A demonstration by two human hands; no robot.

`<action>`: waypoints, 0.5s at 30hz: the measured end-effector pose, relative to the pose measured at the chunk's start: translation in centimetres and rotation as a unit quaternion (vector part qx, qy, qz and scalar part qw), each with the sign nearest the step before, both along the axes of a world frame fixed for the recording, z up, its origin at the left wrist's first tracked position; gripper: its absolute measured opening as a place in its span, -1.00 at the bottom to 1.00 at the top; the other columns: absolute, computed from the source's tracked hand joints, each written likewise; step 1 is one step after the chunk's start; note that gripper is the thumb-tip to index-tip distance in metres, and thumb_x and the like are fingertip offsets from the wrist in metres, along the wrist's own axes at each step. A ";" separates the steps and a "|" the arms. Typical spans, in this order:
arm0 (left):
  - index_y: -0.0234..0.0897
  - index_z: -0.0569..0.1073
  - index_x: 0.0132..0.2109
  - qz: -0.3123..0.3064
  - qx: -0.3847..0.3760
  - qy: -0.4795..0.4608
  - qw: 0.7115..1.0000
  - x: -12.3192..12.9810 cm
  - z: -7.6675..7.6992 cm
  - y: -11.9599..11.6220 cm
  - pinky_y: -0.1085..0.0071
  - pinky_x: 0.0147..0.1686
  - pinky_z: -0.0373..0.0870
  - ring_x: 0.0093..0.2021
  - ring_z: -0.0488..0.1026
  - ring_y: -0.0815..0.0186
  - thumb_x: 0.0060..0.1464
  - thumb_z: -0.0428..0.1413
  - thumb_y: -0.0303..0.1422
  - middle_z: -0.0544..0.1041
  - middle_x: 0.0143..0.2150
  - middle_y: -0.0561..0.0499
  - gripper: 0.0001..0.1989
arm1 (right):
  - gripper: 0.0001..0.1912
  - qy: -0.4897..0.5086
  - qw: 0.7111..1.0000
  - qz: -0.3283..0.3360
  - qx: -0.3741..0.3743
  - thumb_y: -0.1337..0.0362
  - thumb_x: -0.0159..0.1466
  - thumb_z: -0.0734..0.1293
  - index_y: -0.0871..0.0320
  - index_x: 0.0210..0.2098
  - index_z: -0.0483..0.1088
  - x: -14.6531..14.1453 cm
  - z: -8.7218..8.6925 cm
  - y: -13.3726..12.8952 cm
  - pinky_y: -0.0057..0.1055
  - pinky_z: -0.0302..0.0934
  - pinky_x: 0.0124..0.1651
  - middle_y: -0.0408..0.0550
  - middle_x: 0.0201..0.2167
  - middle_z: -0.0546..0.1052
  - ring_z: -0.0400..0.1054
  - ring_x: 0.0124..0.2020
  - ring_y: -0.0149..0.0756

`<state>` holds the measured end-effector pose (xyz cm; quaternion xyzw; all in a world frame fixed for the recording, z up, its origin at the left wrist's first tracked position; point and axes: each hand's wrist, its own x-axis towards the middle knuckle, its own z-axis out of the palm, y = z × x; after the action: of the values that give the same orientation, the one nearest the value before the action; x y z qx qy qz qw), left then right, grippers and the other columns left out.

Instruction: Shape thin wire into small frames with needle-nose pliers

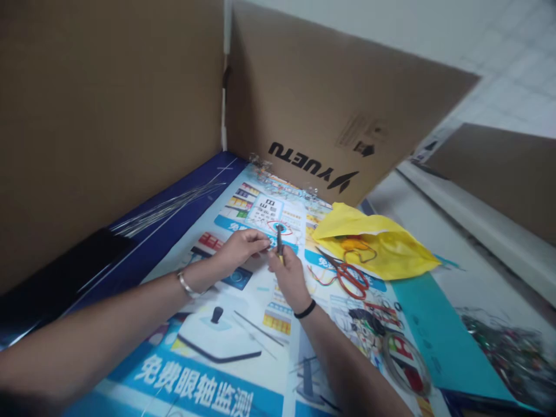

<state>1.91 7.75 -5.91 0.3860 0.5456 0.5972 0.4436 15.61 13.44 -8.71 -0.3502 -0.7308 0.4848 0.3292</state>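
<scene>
My right hand (289, 277) is closed around a small pair of pliers (280, 238), its dark jaws pointing up and away and a bit of yellow handle showing. Just to its left, my left hand (243, 250) has thumb and fingers pinched together; whatever sits between them is too small to make out. The two hands nearly meet above a printed poster sheet (256, 289). Right of my right hand lie red-handled scissors (353, 281), their blades against a yellow bag (382, 243) with orange thread (357, 248) at its opening.
Cardboard panels (304, 87) stand at the back and left. A bundle of thin wires (174, 208) lies along the left edge. A wire coil (407, 362) rests at lower right, near a heap of small colourful pieces in clear plastic (512, 353). Small clear items (282, 185) line the back.
</scene>
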 end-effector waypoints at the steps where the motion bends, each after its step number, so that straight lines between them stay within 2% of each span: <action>1: -0.30 0.48 -0.43 -0.010 0.007 0.003 1.000 -0.1 -0.1 0.0 0.47 -0.44 0.25 -0.49 0.35 0.38 -0.13 0.18 -0.24 0.47 -0.50 0.07 -0.81 | -0.80 -0.014 0.999 -0.002 0.029 0.12 0.17 0.24 0.14 -0.38 0.25 0.1 0.0 -0.1 -0.46 0.17 -0.40 -0.24 -0.56 0.31 0.21 -0.52 -0.42; 7: -0.32 0.45 -0.45 -0.025 0.021 0.001 0.999 -0.4 0.1 -0.1 0.48 -0.49 0.23 -0.55 0.30 0.41 -0.16 0.18 -0.25 0.41 -0.57 0.09 -0.80 | -0.80 -0.029 0.998 0.019 0.061 0.13 0.20 0.20 0.14 -0.35 0.23 0.3 0.1 -0.2 -0.47 0.12 -0.40 -0.23 -0.56 0.30 0.20 -0.51 -0.41; 11: -0.31 0.43 -0.50 -0.030 0.010 0.056 0.998 0.0 0.8 -0.6 0.50 -0.55 0.15 -0.58 0.26 0.41 -0.19 0.18 -0.23 0.37 -0.62 0.10 -0.79 | -0.83 -0.042 0.993 0.005 0.108 0.16 0.18 0.19 0.13 -0.42 0.21 0.4 0.9 -0.9 -0.48 0.09 -0.37 -0.23 -0.53 0.27 0.16 -0.47 -0.42; 13: -0.31 0.43 -0.50 -0.019 -0.017 0.097 0.995 0.3 1.2 -0.7 0.50 -0.54 0.15 -0.56 0.26 0.39 -0.21 0.19 -0.19 0.39 -0.61 0.09 -0.75 | -0.86 -0.063 0.990 -0.023 0.127 0.19 0.15 0.21 0.13 -0.44 0.22 0.4 1.2 -1.1 -0.50 0.09 -0.37 -0.25 -0.53 0.27 0.16 -0.46 -0.42; 15: -0.31 0.44 -0.44 -0.010 -0.068 0.117 0.991 0.4 1.7 -0.4 0.49 -0.48 0.20 -0.48 0.32 0.36 -0.21 0.19 -0.16 0.46 -0.52 0.06 -0.72 | -0.89 -0.080 0.988 -0.030 0.128 0.22 0.15 0.21 0.12 -0.43 0.23 0.5 1.1 -0.8 -0.52 0.08 -0.37 -0.25 -0.52 0.27 0.17 -0.45 -0.43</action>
<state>2.31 7.34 -4.22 0.4278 0.6289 0.5049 0.4080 16.08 12.62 -7.62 -0.3649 -0.7996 0.3477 0.3265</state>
